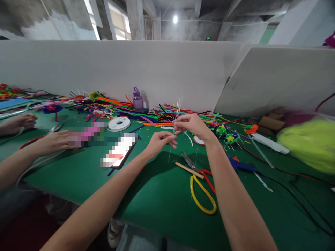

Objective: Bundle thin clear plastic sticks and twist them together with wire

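Above the green table (157,195), a small bundle of thin, clear, stiff-looking strands (178,107) stands nearly upright between my two hands. My right hand (192,126) pinches the bundle around its middle, with the tops fanning slightly above the fingers. Just below and to the left, my left hand (160,143) has thumb and fingers closed around the lower part, and thin ends hang beneath it. Under the hands lie scissors (188,161) with red and yellow handles, and a flat wooden stick (186,169) touches them.
Colourful pipe cleaners (157,120) pile along the white partition (131,66), beside a purple bottle (137,99). A phone (121,150) and white spool (118,123) lie left, near another person's hand (61,139). A blue glue gun (243,165) with its cord and a yellow-green bag (309,143) are right.
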`<state>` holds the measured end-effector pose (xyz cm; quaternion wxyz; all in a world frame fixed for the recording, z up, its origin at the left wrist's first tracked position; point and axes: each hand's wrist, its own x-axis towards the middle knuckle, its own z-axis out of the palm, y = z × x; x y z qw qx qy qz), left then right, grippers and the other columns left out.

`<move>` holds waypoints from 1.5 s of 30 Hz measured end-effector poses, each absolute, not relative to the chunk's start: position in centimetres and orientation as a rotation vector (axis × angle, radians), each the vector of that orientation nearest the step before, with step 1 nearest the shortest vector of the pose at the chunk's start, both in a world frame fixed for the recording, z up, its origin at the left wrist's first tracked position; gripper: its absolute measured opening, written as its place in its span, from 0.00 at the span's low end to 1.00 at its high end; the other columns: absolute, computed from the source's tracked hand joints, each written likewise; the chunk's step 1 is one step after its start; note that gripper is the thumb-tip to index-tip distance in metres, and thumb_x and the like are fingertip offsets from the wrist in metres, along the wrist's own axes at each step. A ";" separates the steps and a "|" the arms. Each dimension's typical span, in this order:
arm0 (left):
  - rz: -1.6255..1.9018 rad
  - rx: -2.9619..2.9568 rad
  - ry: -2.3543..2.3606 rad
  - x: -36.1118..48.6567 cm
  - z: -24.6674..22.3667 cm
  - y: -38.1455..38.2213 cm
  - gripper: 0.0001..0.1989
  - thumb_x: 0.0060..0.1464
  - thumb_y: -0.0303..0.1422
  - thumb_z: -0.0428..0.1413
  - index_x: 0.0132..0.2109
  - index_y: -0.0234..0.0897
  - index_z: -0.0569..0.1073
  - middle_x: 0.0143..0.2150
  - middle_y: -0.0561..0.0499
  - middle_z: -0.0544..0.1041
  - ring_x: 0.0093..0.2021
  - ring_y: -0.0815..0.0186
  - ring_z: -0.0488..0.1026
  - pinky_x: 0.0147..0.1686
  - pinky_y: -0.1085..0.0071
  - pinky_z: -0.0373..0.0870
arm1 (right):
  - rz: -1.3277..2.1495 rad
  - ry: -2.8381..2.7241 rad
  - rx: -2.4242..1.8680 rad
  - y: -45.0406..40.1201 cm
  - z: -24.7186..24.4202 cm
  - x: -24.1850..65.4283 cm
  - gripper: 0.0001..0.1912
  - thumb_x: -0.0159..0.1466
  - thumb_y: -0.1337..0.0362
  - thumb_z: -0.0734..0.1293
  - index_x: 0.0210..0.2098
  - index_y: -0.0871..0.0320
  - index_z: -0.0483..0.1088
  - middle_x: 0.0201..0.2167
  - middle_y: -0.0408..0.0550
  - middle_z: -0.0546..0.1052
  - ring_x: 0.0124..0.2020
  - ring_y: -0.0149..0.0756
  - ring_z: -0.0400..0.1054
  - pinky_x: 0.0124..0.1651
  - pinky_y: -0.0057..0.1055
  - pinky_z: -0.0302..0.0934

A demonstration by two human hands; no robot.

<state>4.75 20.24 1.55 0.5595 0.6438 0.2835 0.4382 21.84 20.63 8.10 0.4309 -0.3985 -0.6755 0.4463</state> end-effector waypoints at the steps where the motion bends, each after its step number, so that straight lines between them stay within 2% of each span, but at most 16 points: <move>1: 1.037 1.496 0.666 4.7 1.5 20.3 0.14 0.48 0.39 0.59 0.34 0.30 0.73 0.27 0.48 0.77 0.25 0.67 0.75 0.31 0.69 0.72 | 1.111 -1.679 -0.999 20.7 8.0 21.9 0.12 0.53 0.61 0.69 0.33 0.63 0.73 0.25 0.49 0.77 0.27 0.33 0.73 0.35 0.30 0.71; 8: 1.059 1.361 0.653 4.4 1.5 20.7 0.13 0.48 0.38 0.59 0.35 0.30 0.74 0.28 0.48 0.77 0.27 0.67 0.75 0.34 0.68 0.73 | 1.093 -1.659 -1.022 20.9 8.0 22.4 0.11 0.54 0.60 0.69 0.29 0.63 0.73 0.24 0.49 0.77 0.26 0.33 0.73 0.34 0.30 0.70; 19: 0.955 1.403 0.639 4.6 1.2 20.7 0.14 0.47 0.38 0.60 0.34 0.29 0.75 0.28 0.46 0.78 0.25 0.67 0.75 0.30 0.71 0.72 | 1.182 -1.719 -1.009 20.6 7.8 22.1 0.10 0.56 0.60 0.67 0.28 0.62 0.72 0.24 0.48 0.76 0.26 0.32 0.73 0.35 0.31 0.70; 30: 1.052 1.294 0.598 4.5 1.0 20.8 0.13 0.48 0.37 0.60 0.34 0.29 0.75 0.28 0.47 0.77 0.26 0.67 0.75 0.32 0.70 0.72 | 1.025 -1.765 -1.041 20.9 8.0 21.9 0.12 0.57 0.58 0.65 0.27 0.62 0.72 0.22 0.47 0.76 0.19 0.29 0.69 0.21 0.23 0.63; 42: 1.173 1.201 0.670 4.4 0.6 21.5 0.12 0.47 0.37 0.60 0.35 0.30 0.75 0.29 0.48 0.76 0.26 0.70 0.74 0.31 0.74 0.71 | 0.974 -1.734 -1.020 21.1 7.9 21.9 0.11 0.60 0.60 0.64 0.25 0.60 0.67 0.18 0.44 0.73 0.17 0.28 0.68 0.18 0.23 0.61; 45: 1.176 1.200 0.798 4.0 0.5 22.1 0.13 0.47 0.38 0.59 0.36 0.31 0.75 0.28 0.50 0.75 0.23 0.72 0.72 0.28 0.76 0.69 | 0.974 -1.679 -1.052 21.0 8.3 22.5 0.10 0.61 0.62 0.63 0.26 0.60 0.66 0.16 0.43 0.72 0.15 0.27 0.67 0.18 0.23 0.60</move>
